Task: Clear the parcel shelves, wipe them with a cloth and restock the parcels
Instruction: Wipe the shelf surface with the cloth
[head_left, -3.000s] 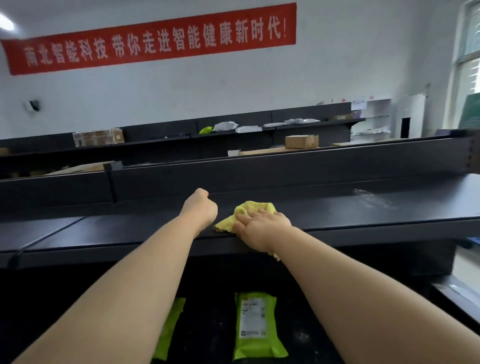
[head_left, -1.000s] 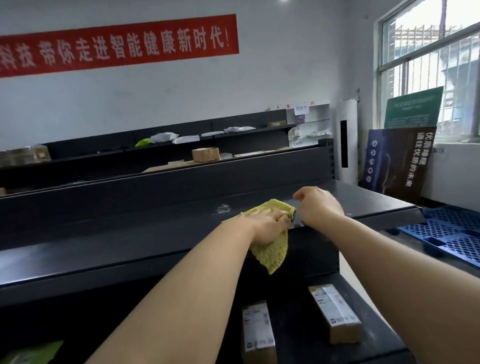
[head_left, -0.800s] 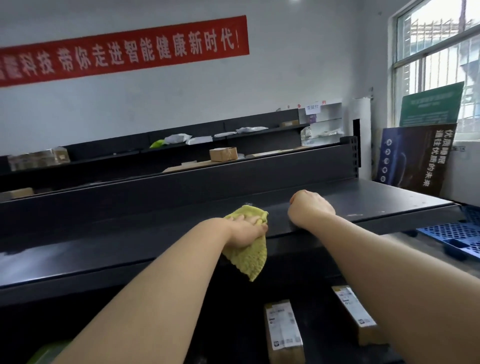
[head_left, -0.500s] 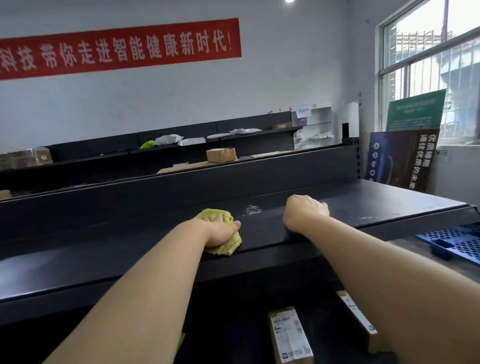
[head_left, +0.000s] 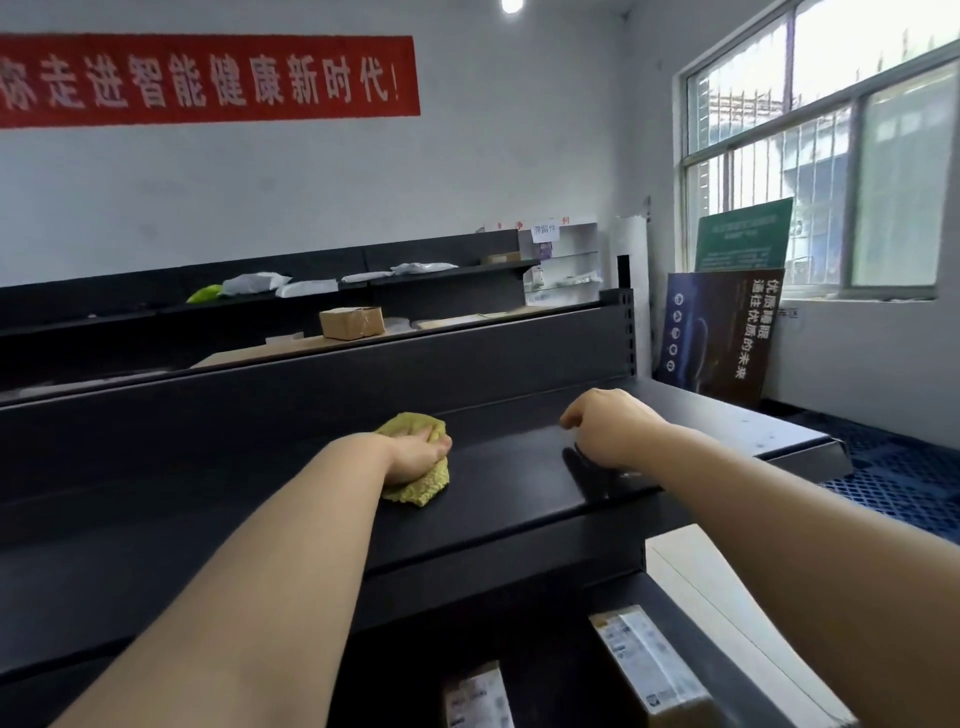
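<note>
Black shelf (head_left: 519, 493) runs across mid-frame, left edge to right; we see both hands on its top. Window (head_left: 831, 156) takes the upper right. Red banner (head_left: 208, 78), white characters, upper left on the wall. Rear shelves (head_left: 452, 267) cross behind, left to centre, above the shelf's back panel. Blue pallet (head_left: 904, 478) on the floor at the right edge. Dark sign (head_left: 722, 332) leans on the wall under the window, green sign (head_left: 743, 234) behind it. Lower shelf (head_left: 550, 675) shows at bottom centre. Left hand (head_left: 415, 454), centre: fingers curled into the cloth (head_left: 421, 486), pressing it onto the shelf. Right hand (head_left: 605, 428), right of centre, well apart from the left: fingers tucked under in a loose fist holding nothing, resting on the shelf near its front edge. Right box (head_left: 649, 670) lies flat on the lower shelf, bottom right, label up; left box (head_left: 478, 699) near it, bottom centre, cut by the frame. Cloth is yellow-green, bunched, mid shelf top, poking out ahead of and behind the hand. Carton (head_left: 352, 322) sits centre, behind the back panel; we can't tell what it rests on. White bags (head_left: 254, 283) lie on the rear shelves, green bag (head_left: 205, 294) at their left end.
</note>
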